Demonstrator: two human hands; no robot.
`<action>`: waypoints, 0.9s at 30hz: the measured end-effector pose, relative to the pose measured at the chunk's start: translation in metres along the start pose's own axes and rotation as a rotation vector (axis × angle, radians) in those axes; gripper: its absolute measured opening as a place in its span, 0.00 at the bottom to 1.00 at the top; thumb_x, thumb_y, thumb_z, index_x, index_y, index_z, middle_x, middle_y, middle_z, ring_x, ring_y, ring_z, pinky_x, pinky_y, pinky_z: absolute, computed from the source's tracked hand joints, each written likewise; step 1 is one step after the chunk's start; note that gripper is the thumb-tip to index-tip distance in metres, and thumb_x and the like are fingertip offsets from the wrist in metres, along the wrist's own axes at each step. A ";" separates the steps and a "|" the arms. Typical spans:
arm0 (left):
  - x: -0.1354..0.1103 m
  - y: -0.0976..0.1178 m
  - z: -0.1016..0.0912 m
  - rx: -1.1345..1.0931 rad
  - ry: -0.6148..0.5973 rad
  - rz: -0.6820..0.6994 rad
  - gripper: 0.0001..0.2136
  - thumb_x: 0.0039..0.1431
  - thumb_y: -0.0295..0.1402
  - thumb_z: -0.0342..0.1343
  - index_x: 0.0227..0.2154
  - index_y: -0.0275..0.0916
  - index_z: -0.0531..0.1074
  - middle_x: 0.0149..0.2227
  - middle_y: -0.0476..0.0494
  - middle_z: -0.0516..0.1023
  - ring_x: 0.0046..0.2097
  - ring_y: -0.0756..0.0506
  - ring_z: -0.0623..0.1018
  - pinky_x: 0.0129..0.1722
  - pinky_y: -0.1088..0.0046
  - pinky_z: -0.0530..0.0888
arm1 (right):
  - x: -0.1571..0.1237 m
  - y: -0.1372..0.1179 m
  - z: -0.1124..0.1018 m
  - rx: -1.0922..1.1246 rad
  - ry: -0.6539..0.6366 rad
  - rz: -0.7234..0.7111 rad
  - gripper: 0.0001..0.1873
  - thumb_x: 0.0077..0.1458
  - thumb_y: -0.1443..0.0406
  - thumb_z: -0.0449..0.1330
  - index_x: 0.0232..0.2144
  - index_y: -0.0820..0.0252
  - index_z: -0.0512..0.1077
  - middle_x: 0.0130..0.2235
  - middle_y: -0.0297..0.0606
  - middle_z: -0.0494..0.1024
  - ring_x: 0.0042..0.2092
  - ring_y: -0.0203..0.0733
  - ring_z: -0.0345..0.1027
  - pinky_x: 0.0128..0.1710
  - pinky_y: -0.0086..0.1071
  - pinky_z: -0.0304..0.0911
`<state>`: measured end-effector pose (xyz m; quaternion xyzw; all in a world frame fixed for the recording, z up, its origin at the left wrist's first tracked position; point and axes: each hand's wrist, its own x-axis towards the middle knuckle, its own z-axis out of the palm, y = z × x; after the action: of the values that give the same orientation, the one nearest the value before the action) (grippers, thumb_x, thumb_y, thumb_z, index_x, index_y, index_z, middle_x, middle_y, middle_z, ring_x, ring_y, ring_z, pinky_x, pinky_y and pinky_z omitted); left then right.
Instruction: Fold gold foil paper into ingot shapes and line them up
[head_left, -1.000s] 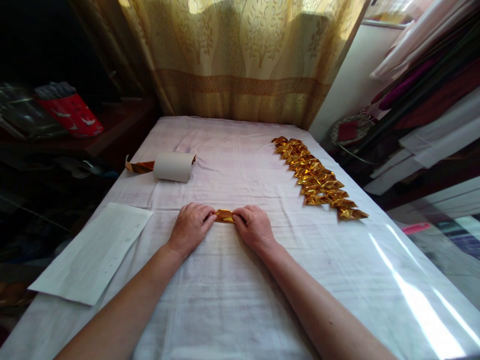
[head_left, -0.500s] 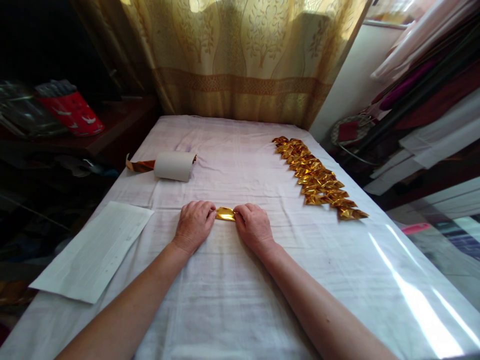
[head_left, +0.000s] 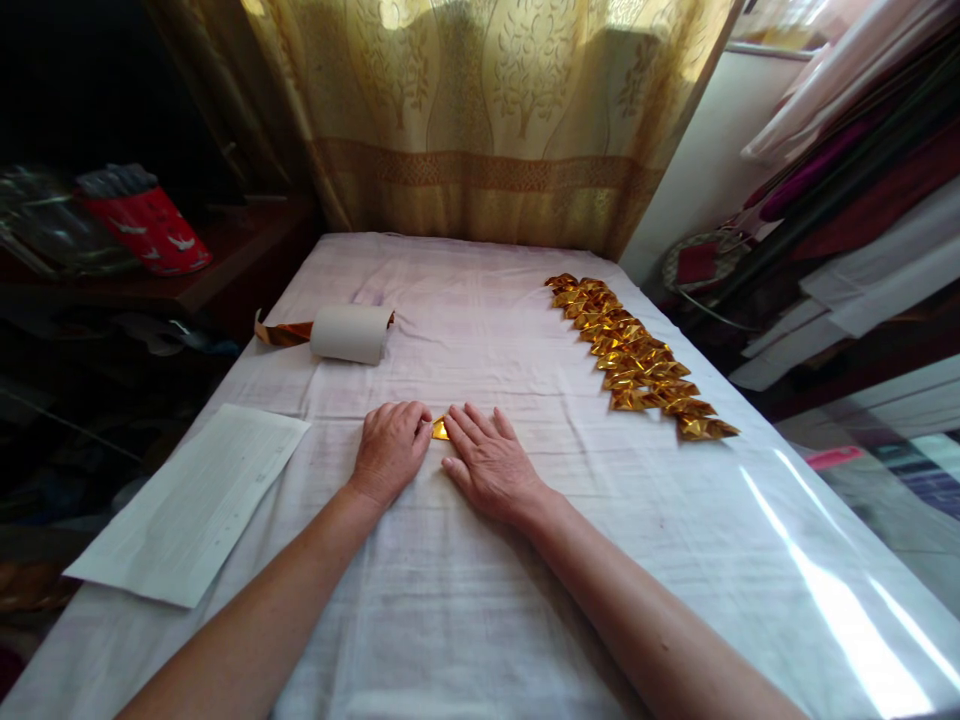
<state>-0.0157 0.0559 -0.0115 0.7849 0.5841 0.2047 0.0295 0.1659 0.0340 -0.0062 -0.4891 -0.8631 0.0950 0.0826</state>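
A small strip of gold foil paper (head_left: 440, 429) lies on the white cloth between my hands, mostly covered by them. My left hand (head_left: 393, 440) is closed, its thumb and fingertips pinching the strip's left end. Flat over the right part of the strip rests my right hand (head_left: 491, 460), fingers stretched out and slightly spread. To the right, folded gold foil pieces (head_left: 630, 355) lie in overlapping rows. A white roll (head_left: 349, 334) with a gold-brown foil tail lies on its side at the back left.
A white paper sheet (head_left: 191, 505) lies at the table's left. Beyond the table's left edge, a red holder (head_left: 150, 225) stands on a dark cabinet. A gold curtain (head_left: 472, 120) hangs behind, and clothes (head_left: 862, 230) hang at the right.
My right hand has gone from pinching the strip's right end to lying flat across it, further left. My left hand keeps its pinch. Less of the gold strip shows.
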 end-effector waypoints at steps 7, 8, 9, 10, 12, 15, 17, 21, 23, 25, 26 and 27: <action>0.001 -0.003 -0.001 -0.001 0.000 0.010 0.05 0.62 0.29 0.50 0.34 0.42 0.70 0.36 0.46 0.79 0.40 0.41 0.75 0.41 0.62 0.67 | -0.010 0.009 -0.006 -0.033 -0.047 0.117 0.30 0.67 0.55 0.48 0.67 0.60 0.56 0.69 0.43 0.52 0.70 0.54 0.43 0.67 0.58 0.40; 0.001 -0.004 -0.002 0.003 0.002 0.007 0.05 0.62 0.28 0.50 0.35 0.42 0.71 0.36 0.45 0.79 0.41 0.41 0.75 0.41 0.62 0.68 | -0.010 0.009 -0.006 -0.033 -0.051 0.123 0.30 0.67 0.55 0.48 0.67 0.60 0.56 0.69 0.42 0.52 0.70 0.54 0.43 0.67 0.58 0.40; 0.001 -0.005 -0.003 0.010 0.006 0.003 0.06 0.62 0.28 0.49 0.36 0.42 0.71 0.37 0.45 0.79 0.41 0.40 0.75 0.41 0.62 0.68 | -0.010 0.009 -0.006 -0.033 -0.053 0.127 0.30 0.67 0.55 0.48 0.67 0.60 0.56 0.69 0.42 0.52 0.70 0.54 0.43 0.67 0.57 0.40; 0.001 -0.006 -0.005 0.016 0.015 0.003 0.08 0.63 0.28 0.48 0.37 0.42 0.72 0.38 0.44 0.79 0.41 0.40 0.75 0.42 0.61 0.69 | -0.010 0.008 -0.006 -0.032 -0.050 0.127 0.30 0.67 0.55 0.48 0.67 0.60 0.56 0.69 0.42 0.52 0.70 0.54 0.43 0.67 0.57 0.40; -0.001 -0.006 -0.007 0.028 0.044 0.037 0.11 0.64 0.29 0.47 0.42 0.41 0.74 0.43 0.41 0.79 0.45 0.40 0.76 0.45 0.60 0.70 | -0.010 0.008 -0.004 -0.030 -0.032 0.120 0.30 0.67 0.54 0.48 0.66 0.59 0.57 0.69 0.43 0.53 0.70 0.54 0.43 0.67 0.58 0.41; -0.006 -0.001 -0.007 0.042 0.013 0.209 0.17 0.68 0.36 0.46 0.54 0.41 0.71 0.55 0.40 0.76 0.59 0.38 0.70 0.59 0.54 0.63 | -0.009 0.008 -0.002 -0.025 -0.006 0.113 0.31 0.67 0.52 0.48 0.66 0.59 0.57 0.69 0.43 0.53 0.70 0.55 0.43 0.66 0.59 0.41; -0.009 0.003 -0.004 0.056 -0.078 0.308 0.20 0.68 0.41 0.45 0.60 0.43 0.66 0.60 0.41 0.72 0.65 0.36 0.63 0.65 0.48 0.53 | -0.009 0.008 -0.002 -0.018 -0.005 0.120 0.32 0.67 0.51 0.48 0.67 0.59 0.56 0.69 0.43 0.54 0.70 0.55 0.43 0.67 0.59 0.41; -0.012 0.003 0.004 0.089 -0.185 0.324 0.24 0.69 0.46 0.42 0.64 0.45 0.61 0.64 0.42 0.67 0.68 0.36 0.58 0.67 0.44 0.45 | -0.010 0.008 -0.003 -0.010 -0.004 0.120 0.33 0.67 0.50 0.47 0.67 0.59 0.55 0.69 0.42 0.54 0.70 0.55 0.43 0.67 0.58 0.41; -0.013 -0.003 0.004 0.101 -0.192 0.314 0.24 0.69 0.46 0.42 0.65 0.46 0.60 0.65 0.42 0.66 0.69 0.37 0.58 0.67 0.44 0.45 | -0.010 0.008 -0.003 -0.012 -0.002 0.118 0.32 0.67 0.51 0.48 0.67 0.59 0.56 0.69 0.42 0.54 0.70 0.55 0.44 0.67 0.58 0.41; -0.016 -0.010 0.001 0.115 -0.185 0.301 0.24 0.69 0.44 0.42 0.65 0.46 0.59 0.65 0.43 0.66 0.69 0.37 0.58 0.67 0.45 0.46 | -0.011 0.009 -0.003 -0.017 -0.003 0.123 0.32 0.66 0.51 0.49 0.66 0.59 0.56 0.69 0.42 0.54 0.70 0.55 0.44 0.67 0.58 0.41; -0.018 -0.014 -0.002 0.123 -0.181 0.294 0.24 0.69 0.44 0.43 0.65 0.46 0.59 0.65 0.43 0.66 0.69 0.37 0.58 0.67 0.45 0.46 | -0.011 0.009 -0.003 -0.019 -0.003 0.127 0.31 0.66 0.52 0.49 0.66 0.59 0.57 0.69 0.42 0.54 0.70 0.55 0.43 0.66 0.58 0.41; -0.019 -0.017 -0.004 0.129 -0.182 0.297 0.24 0.69 0.43 0.43 0.65 0.46 0.59 0.64 0.43 0.66 0.69 0.37 0.58 0.67 0.44 0.46 | -0.011 0.009 -0.003 -0.021 -0.003 0.131 0.31 0.66 0.52 0.49 0.66 0.58 0.57 0.69 0.42 0.54 0.70 0.54 0.43 0.66 0.58 0.41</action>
<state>-0.0373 0.0427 -0.0184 0.8780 0.4687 0.0971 0.0010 0.1792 0.0291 -0.0063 -0.5451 -0.8304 0.0919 0.0700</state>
